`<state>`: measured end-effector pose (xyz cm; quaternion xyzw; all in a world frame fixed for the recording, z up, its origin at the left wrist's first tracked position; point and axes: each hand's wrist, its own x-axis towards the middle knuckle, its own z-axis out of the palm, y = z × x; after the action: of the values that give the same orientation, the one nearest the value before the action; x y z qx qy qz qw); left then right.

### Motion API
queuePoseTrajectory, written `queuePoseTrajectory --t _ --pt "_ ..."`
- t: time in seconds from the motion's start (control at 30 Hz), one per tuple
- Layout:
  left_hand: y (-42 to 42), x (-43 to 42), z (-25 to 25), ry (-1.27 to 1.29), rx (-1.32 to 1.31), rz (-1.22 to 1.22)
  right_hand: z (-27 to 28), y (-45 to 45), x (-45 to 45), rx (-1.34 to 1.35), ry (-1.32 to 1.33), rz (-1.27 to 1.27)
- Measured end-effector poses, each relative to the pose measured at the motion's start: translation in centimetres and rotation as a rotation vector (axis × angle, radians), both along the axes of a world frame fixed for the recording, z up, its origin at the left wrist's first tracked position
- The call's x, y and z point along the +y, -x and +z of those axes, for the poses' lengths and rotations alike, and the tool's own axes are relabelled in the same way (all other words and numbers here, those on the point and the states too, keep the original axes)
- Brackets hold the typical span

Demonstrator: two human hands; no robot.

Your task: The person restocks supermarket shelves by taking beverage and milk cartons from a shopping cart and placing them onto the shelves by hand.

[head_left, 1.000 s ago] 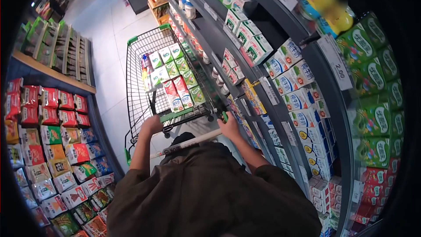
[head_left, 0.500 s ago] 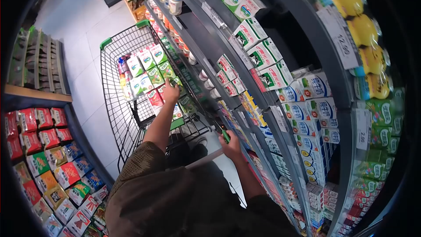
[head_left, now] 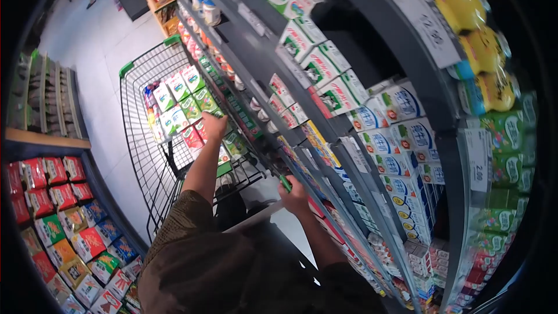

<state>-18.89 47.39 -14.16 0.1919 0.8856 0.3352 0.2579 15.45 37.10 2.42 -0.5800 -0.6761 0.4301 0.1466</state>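
While the person's right hand is curled tight around a green plastic handle grip near six o'clock in the head view, the left hand is over a black wire shopping cart with green corners near nine o'clock. Its fingers are by small green cardboard boxes in the cart, but whether they pinch one cannot be told. Red and white boxes sit at that hand's eight o'clock. White and blue milk cartons stand at three o'clock.
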Motion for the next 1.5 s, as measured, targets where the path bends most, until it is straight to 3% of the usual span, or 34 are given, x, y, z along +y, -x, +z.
queuePoseTrajectory --t 0.07,0.13,0.17,0.2,0.23,0.27,0.3,0.33,0.37,0.4,0.43,0.5,0.6,0.63,0.73,0.8,0.87,1.0,1.1,1.2,1.37,1.5 --pt "0.5 -0.6 -0.6 -0.046 0.012 -0.039 -1.1 -0.3 -0.3 0.005 -0.045 0.004" --pt "1.4 -0.7 -4.8 -0.052 0.137 -0.025 -1.5 -0.5 -0.3 0.001 -0.114 -0.005" --pt "0.7 -1.3 -1.5 -0.036 0.074 -0.016 -1.0 -0.4 -0.4 0.009 -0.09 -0.031" --pt "2.7 -1.0 -4.8 0.06 0.034 -0.037 -0.2 -0.2 -0.5 0.023 -0.068 -0.064" --pt "3.3 -1.1 -8.4 -0.007 0.15 -0.001 -0.8 -0.4 -0.5 0.022 -0.064 -0.055" --pt "3.1 -1.2 -8.5 -0.012 0.185 0.102 -1.5 -0.6 -0.6 0.025 -0.06 -0.039" --pt "3.3 -2.0 -7.3 -0.301 -0.014 0.117 -1.5 -0.7 -0.6 0.056 -0.107 -0.045" --pt "2.0 -2.5 -4.5 -0.677 -0.204 0.122 -1.4 -0.7 -0.7 0.086 -0.151 -0.041" --pt "0.9 -3.4 -0.4 -0.623 -0.193 0.142 -1.6 -0.7 -0.8 0.083 -0.177 -0.053" --pt "2.2 -4.1 -0.8 -0.513 -0.054 0.122 -1.2 -0.7 -0.6 0.088 -0.179 -0.054" --pt "1.0 -5.3 3.4 -0.495 -0.107 0.108 -0.8 -0.8 -0.5 0.094 -0.176 -0.048" --pt "1.1 -6.8 6.6 -0.652 -0.162 0.068 -0.8 -0.6 -0.7 0.112 -0.17 -0.033" --pt "-1.4 -8.6 16.0 -0.844 -0.121 -0.022 -1.9 -0.2 -0.9 0.131 -0.206 -0.076" --pt "-2.7 -8.9 20.6 -0.84 -0.217 -0.028 -1.4 -0.6 -0.6 0.142 -0.152 -0.026" --pt "-4.2 -8.2 27.6 -1.073 -0.017 -0.209 -1.0 -0.7 -0.5 0.095 -0.091 0.009" --pt "-8.8 -9.0 37.6 -1.161 -0.065 -0.333 -1.9 -0.5 -1.0 0.074 -0.238 -0.021" --pt "-10.7 -8.3 42.2 -1.312 -0.004 -0.475 -1.6 -0.8 -0.8 0.071 -0.327 -0.025" --pt "-16.8 -7.3 50.1 -1.547 0.183 -0.647 0.0 -1.8 0.3 0.015 -0.811 -0.039" --pt "-20.2 -5.7 53.4 -1.702 0.337 -0.818 8.9 -4.3 0.4 0.012 -0.529 0.08" --pt "-23.1 -4.3 55.8 -1.807 0.449 -0.938 17.1 -6.6 -0.4 0.124 -0.437 0.089" --pt "-26.8 -2.7 59.2 -1.83 0.558 -0.964 28.6 -11.7 -3.1 0.202 -0.907 -0.054" --pt "-29.0 -1.6 60.1 -1.753 0.307 -0.985 34.9 -15.3 -4.8 0.102 -1.345 -0.26"
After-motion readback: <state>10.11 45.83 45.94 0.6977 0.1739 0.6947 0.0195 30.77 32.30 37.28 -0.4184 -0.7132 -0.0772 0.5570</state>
